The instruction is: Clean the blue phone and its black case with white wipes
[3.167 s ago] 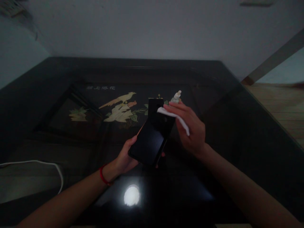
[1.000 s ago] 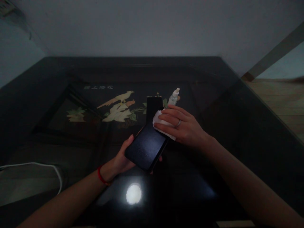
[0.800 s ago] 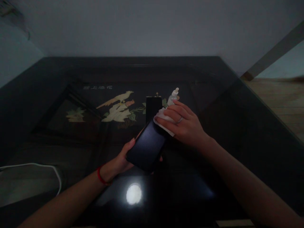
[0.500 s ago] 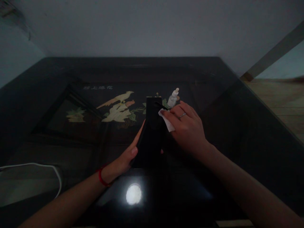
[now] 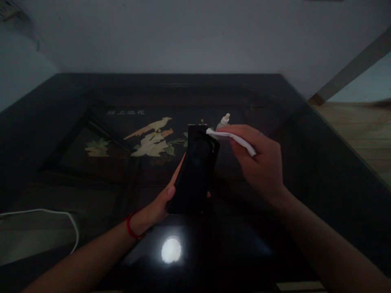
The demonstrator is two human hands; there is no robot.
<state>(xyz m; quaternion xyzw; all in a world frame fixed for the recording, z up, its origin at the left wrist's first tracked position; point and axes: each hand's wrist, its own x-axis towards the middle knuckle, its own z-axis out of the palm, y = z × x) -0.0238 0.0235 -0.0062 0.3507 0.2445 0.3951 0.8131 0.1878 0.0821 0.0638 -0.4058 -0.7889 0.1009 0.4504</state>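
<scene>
My left hand (image 5: 165, 197) is wrapped around a long, flat black object (image 5: 192, 175) and tilts it up above the table. Its kind is hard to make out in the dim light. A dark bent edge stands out at its upper right corner. In my right hand (image 5: 259, 158) a folded white tissue (image 5: 236, 139) is pinched, and the tip of it meets that upper right corner. Just behind the fingers of this hand stands a small dropper bottle (image 5: 225, 120) with a white cap, its lower part hidden.
The dark glossy table (image 5: 100, 252) carries a picture of a bird (image 5: 152, 126), rocks and flowers. A white cable (image 5: 45, 211) curves over its left side. A pale wall (image 5: 183, 36) rises behind the far edge. Bright light reflects near the front.
My right hand has moved right and slightly up with the tissue, from the black object's right edge to its upper corner. It now covers part of the dropper bottle. The left hand is nearly still.
</scene>
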